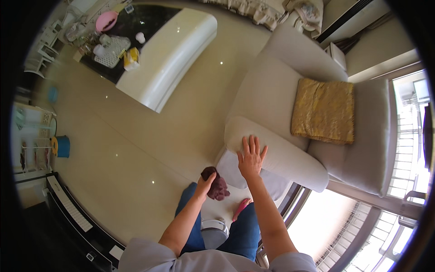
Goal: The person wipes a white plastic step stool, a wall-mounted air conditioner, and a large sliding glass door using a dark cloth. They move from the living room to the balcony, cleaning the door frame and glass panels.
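Note:
My left hand (206, 184) is closed around a crumpled dark maroon cloth (218, 187), whose loose folds hang down to the right of my fingers. My right hand (252, 158) lies flat with fingers spread on the rounded arm (281, 152) of a light grey sofa (268, 90). A folded gold patterned cushion or cloth (324, 111) rests on the sofa against its backrest. Beneath my hands are my jeans-clad legs and a pink slipper (241, 209). Between my legs stands a grey-and-white object (215, 232), its kind unclear.
A white and black coffee table (181, 50) at upper left bears a pink basin (106, 21), a white tray rack (113, 52) and a yellow box (132, 59). A blue stool or bucket (62, 146) stands far left. Windows line the right; a black cabinet (68, 206) sits lower left.

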`<state>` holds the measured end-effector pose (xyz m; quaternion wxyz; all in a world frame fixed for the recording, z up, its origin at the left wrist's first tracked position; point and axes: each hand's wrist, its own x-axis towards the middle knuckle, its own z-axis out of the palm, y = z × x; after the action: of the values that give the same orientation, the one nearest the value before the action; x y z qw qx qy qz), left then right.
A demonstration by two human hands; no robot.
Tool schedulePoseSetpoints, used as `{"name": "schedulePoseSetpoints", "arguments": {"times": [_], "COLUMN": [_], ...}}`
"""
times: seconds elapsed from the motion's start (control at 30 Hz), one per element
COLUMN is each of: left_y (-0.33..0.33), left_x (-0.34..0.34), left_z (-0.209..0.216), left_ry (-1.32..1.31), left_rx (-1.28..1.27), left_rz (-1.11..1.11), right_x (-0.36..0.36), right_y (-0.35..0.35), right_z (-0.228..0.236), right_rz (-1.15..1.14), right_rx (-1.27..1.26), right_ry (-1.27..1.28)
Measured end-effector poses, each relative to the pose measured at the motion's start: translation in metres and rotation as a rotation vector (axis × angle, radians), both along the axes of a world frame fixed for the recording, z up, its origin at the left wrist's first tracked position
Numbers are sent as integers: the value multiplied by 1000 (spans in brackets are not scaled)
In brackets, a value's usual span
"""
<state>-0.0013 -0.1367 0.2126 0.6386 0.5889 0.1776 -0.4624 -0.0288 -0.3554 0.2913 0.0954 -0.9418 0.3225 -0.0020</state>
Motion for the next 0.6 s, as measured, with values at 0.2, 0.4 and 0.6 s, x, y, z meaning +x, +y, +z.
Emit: {"name": "schedulePoseSetpoints", "arguments": {"times": [0.2, 0.4, 0.6], "left_y": [17, -12, -69], "left_x": [109, 238, 323], "left_z": [194, 251, 270], "left_ry": [252, -347, -436], "left_rx": [-343, -140, -63], "left_rz": [-77, -139, -174], "right_x": [44, 44, 17], "right_y": [-20, -57, -56], "right_z": [53, -36, -106], "right_rz": [-186, -49, 194], "right_rx": [411, 528, 526], "right_ry": [396, 376, 432]}}
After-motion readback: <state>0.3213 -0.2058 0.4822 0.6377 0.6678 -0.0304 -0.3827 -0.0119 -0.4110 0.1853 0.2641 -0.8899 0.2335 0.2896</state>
